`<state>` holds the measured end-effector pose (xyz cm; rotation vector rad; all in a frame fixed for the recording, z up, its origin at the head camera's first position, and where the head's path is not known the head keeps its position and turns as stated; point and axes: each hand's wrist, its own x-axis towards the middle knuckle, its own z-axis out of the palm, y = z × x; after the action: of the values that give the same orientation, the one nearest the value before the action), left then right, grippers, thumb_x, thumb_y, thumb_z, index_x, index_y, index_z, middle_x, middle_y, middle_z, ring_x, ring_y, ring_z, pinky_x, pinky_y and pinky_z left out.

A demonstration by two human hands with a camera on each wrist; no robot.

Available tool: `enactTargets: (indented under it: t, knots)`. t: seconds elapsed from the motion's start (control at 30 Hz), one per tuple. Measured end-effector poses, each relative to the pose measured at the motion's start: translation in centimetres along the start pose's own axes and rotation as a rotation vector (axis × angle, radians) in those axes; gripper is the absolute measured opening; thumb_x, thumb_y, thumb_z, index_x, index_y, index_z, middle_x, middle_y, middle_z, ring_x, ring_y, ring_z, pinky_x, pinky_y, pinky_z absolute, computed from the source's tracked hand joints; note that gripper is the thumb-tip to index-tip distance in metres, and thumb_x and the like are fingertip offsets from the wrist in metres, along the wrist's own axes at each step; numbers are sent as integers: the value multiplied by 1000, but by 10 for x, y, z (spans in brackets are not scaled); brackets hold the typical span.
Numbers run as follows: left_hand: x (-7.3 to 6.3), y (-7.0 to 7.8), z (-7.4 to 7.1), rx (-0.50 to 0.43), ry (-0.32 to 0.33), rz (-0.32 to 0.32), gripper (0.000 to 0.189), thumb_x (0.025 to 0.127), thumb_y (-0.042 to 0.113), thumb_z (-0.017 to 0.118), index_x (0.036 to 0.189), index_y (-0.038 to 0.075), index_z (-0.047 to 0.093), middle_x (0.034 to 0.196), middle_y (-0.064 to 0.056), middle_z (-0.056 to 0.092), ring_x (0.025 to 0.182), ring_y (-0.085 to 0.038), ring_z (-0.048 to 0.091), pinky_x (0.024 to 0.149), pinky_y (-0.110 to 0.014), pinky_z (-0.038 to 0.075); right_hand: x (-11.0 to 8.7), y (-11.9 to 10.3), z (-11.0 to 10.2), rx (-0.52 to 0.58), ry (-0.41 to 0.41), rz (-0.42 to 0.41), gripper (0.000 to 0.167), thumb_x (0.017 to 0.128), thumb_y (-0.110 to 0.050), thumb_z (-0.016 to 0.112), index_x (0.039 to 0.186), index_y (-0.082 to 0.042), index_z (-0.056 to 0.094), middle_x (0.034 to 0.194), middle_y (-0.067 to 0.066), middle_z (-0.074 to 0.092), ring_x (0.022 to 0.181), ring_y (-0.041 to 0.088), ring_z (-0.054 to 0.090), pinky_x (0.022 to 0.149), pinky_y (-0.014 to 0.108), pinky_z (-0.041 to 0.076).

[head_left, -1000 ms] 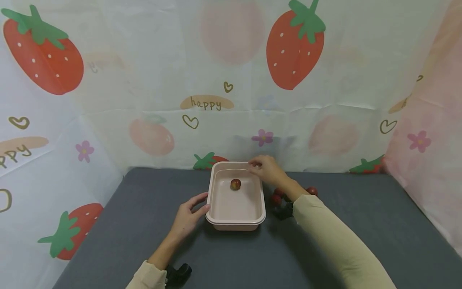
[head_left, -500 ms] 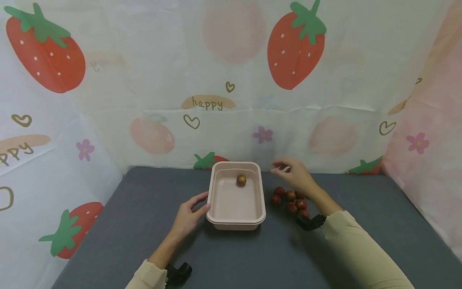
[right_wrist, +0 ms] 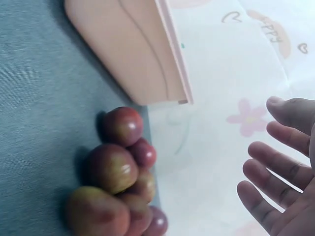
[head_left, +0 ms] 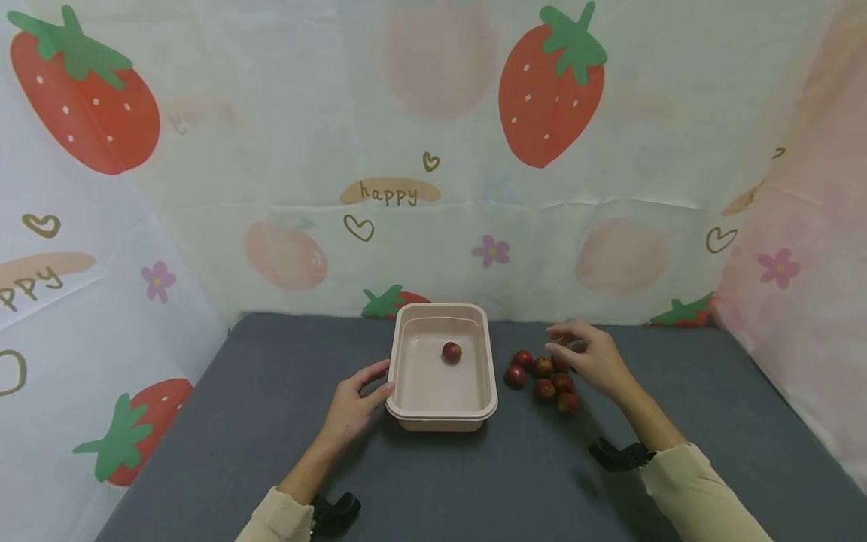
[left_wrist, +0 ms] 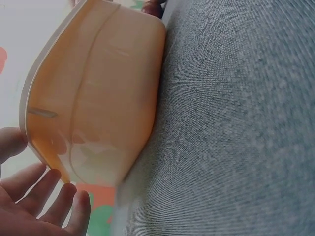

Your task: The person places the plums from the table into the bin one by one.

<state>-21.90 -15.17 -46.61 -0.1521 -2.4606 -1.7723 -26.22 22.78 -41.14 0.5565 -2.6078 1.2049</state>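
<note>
A pale pink rectangular container (head_left: 440, 395) stands on the table with one red plum (head_left: 451, 352) lying inside. My left hand (head_left: 355, 399) touches its left rim, thumb and fingers spread along the edge; in the left wrist view the fingertips (left_wrist: 51, 177) meet the rim from outside. To the container's right lies a cluster of several red plums (head_left: 544, 389), some tinged yellow-green. Above the far right of this cluster hovers my right hand (head_left: 592, 357), fingers loosely bent and holding nothing. It partly covers one plum (head_left: 560, 364). The right wrist view shows its fingers apart from the fruit.
The dark grey cloth-covered table (head_left: 284, 361) reaches back to a white curtain (head_left: 298, 150) printed with strawberries and flowers. Black wrist straps with cameras sit on both wrists, the right one (head_left: 619, 455) near the table surface.
My right hand has moved from over the container's far right corner to the right, above the plums. The plum inside has rolled about a little. My left hand stays put.
</note>
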Motion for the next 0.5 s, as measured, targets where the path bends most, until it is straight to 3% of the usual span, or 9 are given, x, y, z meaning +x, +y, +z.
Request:
enactTargets:
  t: [0.13,0.33,0.5]
  knots:
    - [1,2,0,0,-4,-4,45,93,15,66,135,4,57,136,-20,58,133,-34,48,106,-54,40,-14,5,1,-12,14,17,29,92,-21,68,117,-7,66,110,15,69,88,23,66,73,26,51]
    - [1,3,0,-13,-12,-1,44,93,15,65,135,2,56,136,-21,57,133,-34,49,106,-53,40,-31,18,4,-23,18,29,28,91,-20,69,115,-6,67,109,12,70,85,8,63,73,24,51]
    - [0,4,-1,-7,-9,-1,46,93,19,66,135,3,56,136,-20,58,133,-33,49,105,-52,41,-42,26,8,-39,13,50,28,90,-19,70,114,-3,68,110,14,69,85,13,65,72,25,52]
